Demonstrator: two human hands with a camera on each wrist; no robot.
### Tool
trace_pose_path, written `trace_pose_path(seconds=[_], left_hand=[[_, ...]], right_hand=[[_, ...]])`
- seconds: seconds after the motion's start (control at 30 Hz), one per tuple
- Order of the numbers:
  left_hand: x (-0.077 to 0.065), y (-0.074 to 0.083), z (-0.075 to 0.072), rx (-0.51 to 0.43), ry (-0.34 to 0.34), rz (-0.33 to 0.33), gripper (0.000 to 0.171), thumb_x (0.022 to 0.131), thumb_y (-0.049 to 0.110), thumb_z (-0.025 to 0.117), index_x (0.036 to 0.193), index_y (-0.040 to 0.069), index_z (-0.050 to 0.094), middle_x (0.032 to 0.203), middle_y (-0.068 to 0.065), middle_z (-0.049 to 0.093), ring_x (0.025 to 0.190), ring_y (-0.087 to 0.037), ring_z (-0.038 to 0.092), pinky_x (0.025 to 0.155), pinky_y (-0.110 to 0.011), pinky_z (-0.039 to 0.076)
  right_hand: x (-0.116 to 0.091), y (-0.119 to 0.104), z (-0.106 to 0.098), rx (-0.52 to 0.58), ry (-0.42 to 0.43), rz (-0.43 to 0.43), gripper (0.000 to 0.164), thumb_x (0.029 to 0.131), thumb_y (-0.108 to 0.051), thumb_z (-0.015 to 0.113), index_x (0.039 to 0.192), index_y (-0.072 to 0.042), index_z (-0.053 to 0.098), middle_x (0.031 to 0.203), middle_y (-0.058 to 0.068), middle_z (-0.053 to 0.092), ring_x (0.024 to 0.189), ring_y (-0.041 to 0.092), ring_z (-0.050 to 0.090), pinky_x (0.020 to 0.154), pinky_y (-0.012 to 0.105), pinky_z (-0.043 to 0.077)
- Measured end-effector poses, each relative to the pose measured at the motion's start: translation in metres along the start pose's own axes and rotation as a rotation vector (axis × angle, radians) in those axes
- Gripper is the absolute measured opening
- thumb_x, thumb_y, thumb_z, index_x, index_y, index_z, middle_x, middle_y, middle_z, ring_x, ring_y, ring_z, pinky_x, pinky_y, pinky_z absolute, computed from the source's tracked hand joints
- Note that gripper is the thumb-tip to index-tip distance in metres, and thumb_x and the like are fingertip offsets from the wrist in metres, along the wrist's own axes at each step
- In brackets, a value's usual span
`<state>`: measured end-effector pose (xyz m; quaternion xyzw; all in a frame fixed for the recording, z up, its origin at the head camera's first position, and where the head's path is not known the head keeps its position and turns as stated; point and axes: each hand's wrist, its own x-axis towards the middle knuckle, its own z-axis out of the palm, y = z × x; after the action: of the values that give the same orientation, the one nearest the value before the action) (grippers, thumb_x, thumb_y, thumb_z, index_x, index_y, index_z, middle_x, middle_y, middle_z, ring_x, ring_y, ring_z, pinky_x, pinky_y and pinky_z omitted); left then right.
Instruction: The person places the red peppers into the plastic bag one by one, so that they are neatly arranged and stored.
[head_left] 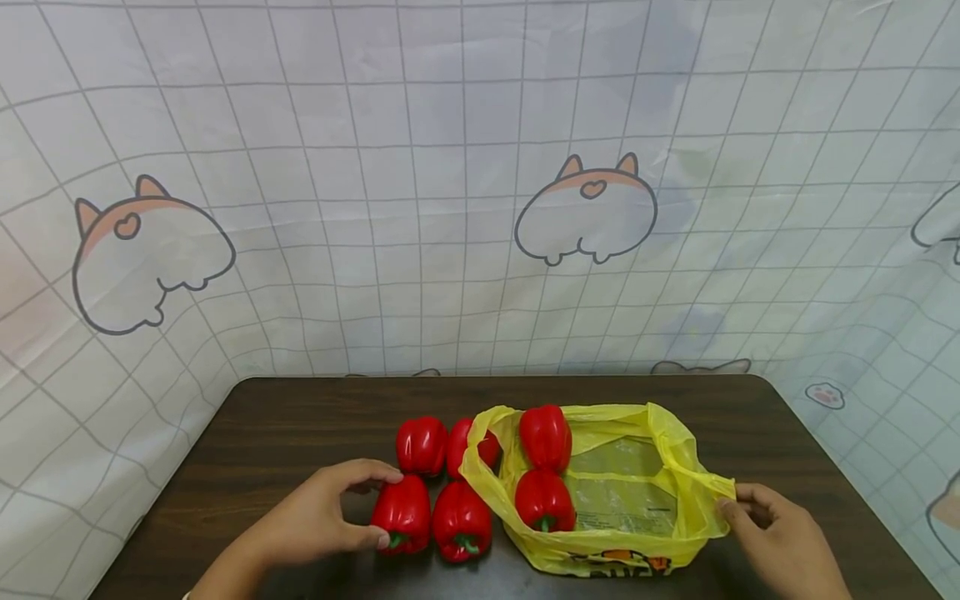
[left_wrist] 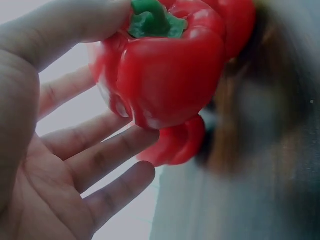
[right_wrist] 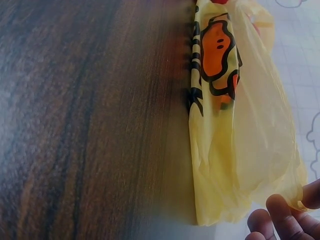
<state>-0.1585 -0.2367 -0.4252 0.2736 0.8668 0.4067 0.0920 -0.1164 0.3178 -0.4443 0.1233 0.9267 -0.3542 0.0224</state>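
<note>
My left hand [head_left: 318, 510] grips a red bell pepper [head_left: 405, 510] at the left front, thumb near its green stem and fingers around its far side. In the left wrist view that pepper [left_wrist: 167, 75] fills the space by the thumb. Beside it sits another red pepper [head_left: 462, 518], with two more behind, one partly covered by the bag's handle. The yellow plastic bag [head_left: 652, 546] stands open on the table, two red peppers [head_left: 544, 437] at its left inside. My right hand [head_left: 787, 537] pinches the bag's right edge; the right wrist view shows the fingertips [right_wrist: 282, 212] there.
The dark wood table [head_left: 300, 408] has rounded back corners. Behind and beside it hangs a pale gridded cloth [head_left: 450, 292] with cartoon animal drawings. The bag's front side bears a black and orange print [right_wrist: 217, 50].
</note>
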Motion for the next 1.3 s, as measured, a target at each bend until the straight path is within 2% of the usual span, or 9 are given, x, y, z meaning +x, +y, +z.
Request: trace_pose_path(seconds=[0.23,0.43,0.57,0.77,0.93,1.17,1.3], left_hand=[[-0.001,0.008,-0.005,0.01,0.057,0.042,0.058,0.081,0.041,0.088,0.132,0.031,0.062,0.13,0.013,0.062,0.114,-0.016,0.06,0.098,-0.041,0.052],[0.003,0.019,-0.003,-0.005,0.076,0.088,0.058,0.082,0.039,0.088,0.132,0.032,0.061,0.131,0.012,0.062,0.114,-0.017,0.059,0.097,-0.036,0.053],[0.006,0.023,0.001,-0.01,0.075,0.137,0.057,0.083,0.036,0.087,0.133,0.031,0.061,0.134,0.01,0.061,0.116,-0.018,0.059,0.097,-0.035,0.053],[0.012,0.031,0.006,-0.033,0.058,0.132,0.058,0.082,0.034,0.088,0.133,0.033,0.061,0.134,0.012,0.06,0.119,-0.019,0.057,0.095,-0.035,0.055],[0.018,0.039,0.011,-0.042,0.055,0.165,0.057,0.082,0.032,0.088,0.132,0.033,0.062,0.134,0.012,0.06,0.12,-0.02,0.057,0.092,-0.036,0.056],[0.028,0.051,0.016,-0.014,0.058,0.231,0.055,0.084,0.035,0.087,0.132,0.033,0.061,0.135,0.011,0.06,0.117,-0.016,0.058,0.096,-0.037,0.053],[0.035,0.059,0.018,-0.036,0.042,0.253,0.054,0.084,0.034,0.086,0.132,0.033,0.061,0.137,0.01,0.059,0.121,-0.018,0.056,0.098,-0.037,0.053]], right_hand=[[0.0,0.0,0.0,0.004,-0.001,-0.006,0.067,0.104,-0.051,0.053,0.132,0.009,0.058,0.112,0.018,0.071,0.094,0.031,0.068,0.07,0.046,0.058],[0.0,-0.002,0.0,0.011,0.003,-0.001,0.065,0.104,-0.05,0.054,0.132,0.009,0.058,0.11,0.015,0.072,0.093,0.029,0.068,0.069,0.045,0.058],[0.0,-0.002,0.0,0.011,0.003,0.0,0.065,0.104,-0.05,0.054,0.132,0.008,0.058,0.11,0.015,0.072,0.094,0.03,0.068,0.07,0.045,0.058],[0.0,-0.002,-0.001,0.01,-0.002,0.003,0.067,0.103,-0.052,0.054,0.132,0.008,0.058,0.111,0.016,0.072,0.095,0.031,0.068,0.071,0.046,0.058],[0.0,-0.002,-0.002,0.007,-0.006,0.003,0.067,0.103,-0.052,0.054,0.132,0.008,0.058,0.111,0.016,0.072,0.095,0.031,0.068,0.071,0.046,0.057],[-0.001,-0.002,-0.002,0.007,0.005,-0.004,0.064,0.103,-0.05,0.055,0.13,0.008,0.059,0.11,0.017,0.072,0.093,0.03,0.068,0.07,0.045,0.058],[-0.002,-0.002,-0.002,0.009,0.008,-0.005,0.064,0.103,-0.05,0.055,0.13,0.008,0.06,0.11,0.018,0.072,0.093,0.03,0.068,0.07,0.045,0.058]])
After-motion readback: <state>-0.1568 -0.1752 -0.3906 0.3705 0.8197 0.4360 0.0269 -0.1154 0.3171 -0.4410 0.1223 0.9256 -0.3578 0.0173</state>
